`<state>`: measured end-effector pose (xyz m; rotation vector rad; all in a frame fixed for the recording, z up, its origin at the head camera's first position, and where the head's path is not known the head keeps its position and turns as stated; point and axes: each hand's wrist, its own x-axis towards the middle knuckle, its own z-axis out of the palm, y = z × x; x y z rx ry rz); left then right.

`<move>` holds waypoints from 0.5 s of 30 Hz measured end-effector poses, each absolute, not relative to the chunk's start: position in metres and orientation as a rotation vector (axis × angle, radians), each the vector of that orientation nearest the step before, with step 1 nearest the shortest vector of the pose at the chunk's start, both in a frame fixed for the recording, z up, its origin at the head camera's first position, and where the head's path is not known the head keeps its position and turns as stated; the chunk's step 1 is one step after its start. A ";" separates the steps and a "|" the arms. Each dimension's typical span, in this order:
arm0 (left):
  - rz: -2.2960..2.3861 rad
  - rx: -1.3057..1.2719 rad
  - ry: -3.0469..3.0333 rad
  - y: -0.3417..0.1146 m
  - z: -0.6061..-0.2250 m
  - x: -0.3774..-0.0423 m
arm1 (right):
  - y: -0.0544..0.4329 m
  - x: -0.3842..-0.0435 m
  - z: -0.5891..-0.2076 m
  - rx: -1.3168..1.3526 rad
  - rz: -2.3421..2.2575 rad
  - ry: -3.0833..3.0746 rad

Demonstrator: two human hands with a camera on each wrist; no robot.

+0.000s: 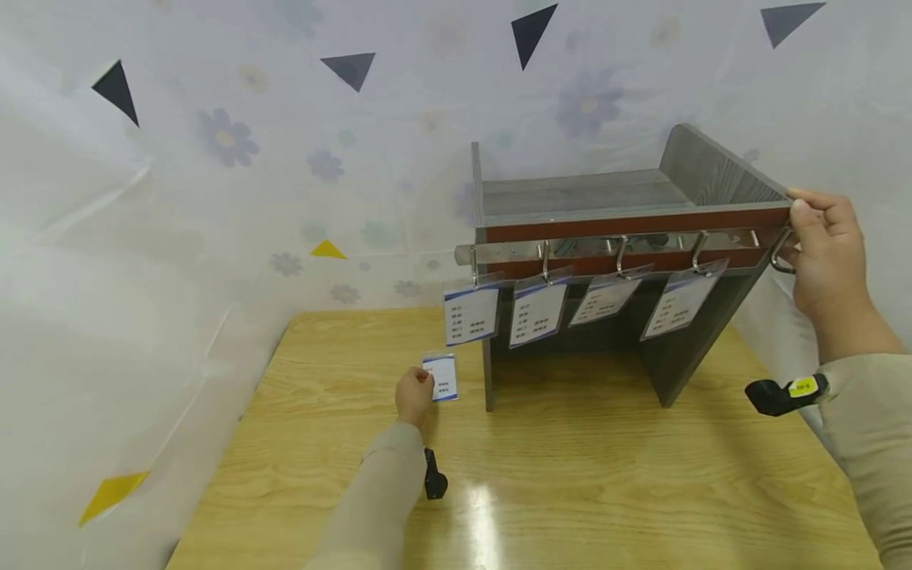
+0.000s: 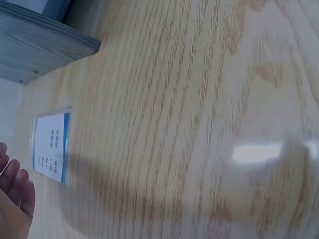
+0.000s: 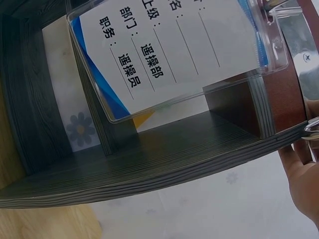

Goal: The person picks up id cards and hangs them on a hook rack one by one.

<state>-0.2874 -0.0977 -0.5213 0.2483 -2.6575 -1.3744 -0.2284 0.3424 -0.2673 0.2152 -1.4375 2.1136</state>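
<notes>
A plastic-sleeved name badge (image 1: 443, 378) lies flat on the table, left of a grey wooden shelf (image 1: 727, 170). My left hand (image 1: 415, 394) is at the badge's left edge; in the left wrist view its loosely bent fingers (image 2: 22, 177) hover beside the card without gripping it. With thumb in front and fingers behind, my right hand (image 1: 826, 257) grips the shelf's upper right corner next to a bare hook (image 1: 782, 255). Several other badges (image 1: 473, 315) hang from hooks on the shelf's metal rail (image 1: 663, 244); one hanging badge (image 3: 169, 55) shows large in the right wrist view.
The shelf stands on a light wood-grain table (image 1: 321, 443), its side panels reaching down to the tabletop. Behind is a pale sheet (image 1: 399, 142) printed with flowers and triangles. The rail's left end (image 1: 465, 255) sticks out past the shelf's side.
</notes>
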 end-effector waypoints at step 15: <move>-1.103 0.224 -3.029 -0.093 -0.530 -0.281 | 0.341 -0.228 -0.269 0.203 2.106 -1.474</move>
